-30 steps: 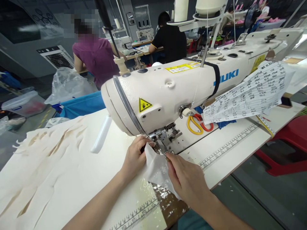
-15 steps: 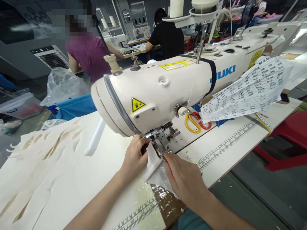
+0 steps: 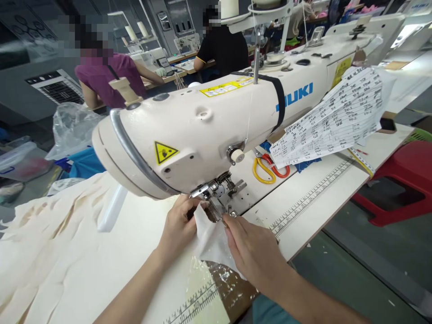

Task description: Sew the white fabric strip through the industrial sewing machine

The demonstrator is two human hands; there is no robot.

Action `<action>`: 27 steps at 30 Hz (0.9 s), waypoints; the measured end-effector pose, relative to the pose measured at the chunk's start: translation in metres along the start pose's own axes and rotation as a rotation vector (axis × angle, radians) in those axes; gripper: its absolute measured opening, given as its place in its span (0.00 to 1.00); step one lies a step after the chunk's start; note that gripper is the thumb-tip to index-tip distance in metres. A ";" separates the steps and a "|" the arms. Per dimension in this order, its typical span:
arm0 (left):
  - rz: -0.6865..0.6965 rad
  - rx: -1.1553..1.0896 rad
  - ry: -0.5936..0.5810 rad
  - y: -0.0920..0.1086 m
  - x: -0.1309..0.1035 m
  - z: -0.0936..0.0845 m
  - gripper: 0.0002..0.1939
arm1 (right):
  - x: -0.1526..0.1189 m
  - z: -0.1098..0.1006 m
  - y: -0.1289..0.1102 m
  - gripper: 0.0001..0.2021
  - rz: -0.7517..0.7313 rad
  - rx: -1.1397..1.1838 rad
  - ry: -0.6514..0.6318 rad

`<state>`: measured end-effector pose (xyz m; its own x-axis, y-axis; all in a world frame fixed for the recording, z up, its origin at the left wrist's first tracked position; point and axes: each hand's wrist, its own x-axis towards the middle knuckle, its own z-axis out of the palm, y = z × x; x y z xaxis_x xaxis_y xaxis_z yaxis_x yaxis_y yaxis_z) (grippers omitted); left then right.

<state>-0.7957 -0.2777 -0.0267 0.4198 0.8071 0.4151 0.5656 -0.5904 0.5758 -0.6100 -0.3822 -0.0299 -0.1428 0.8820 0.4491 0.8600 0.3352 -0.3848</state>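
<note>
As I look down, the fingers of my left hand [image 3: 178, 227] are curled around one edge of a white cloth [image 3: 212, 240], and my right hand [image 3: 253, 247] grips its other side, thumb and forefinger pressed together. The cloth lies between my hands, just below the needle end of the sewing machine [image 3: 192, 139]. Scissors [image 3: 264, 171] with yellow and red handles rest beyond, near a handwritten sheet [image 3: 330, 121]. Off left, pale fabric pieces [image 3: 47, 252] spread over the desk [image 3: 305, 229].

Left hand [image 3: 178, 223] and right hand [image 3: 254, 249] close together, both in a pinch, forearms [image 3: 137, 285] bare
</note>
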 end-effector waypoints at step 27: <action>-0.049 0.060 -0.017 0.000 -0.001 0.000 0.09 | -0.003 -0.001 0.001 0.14 0.013 0.051 0.013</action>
<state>-0.7961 -0.2783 -0.0276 0.4018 0.8353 0.3753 0.6269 -0.5496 0.5522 -0.6084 -0.3846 -0.0305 -0.1249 0.8822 0.4540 0.8356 0.3402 -0.4313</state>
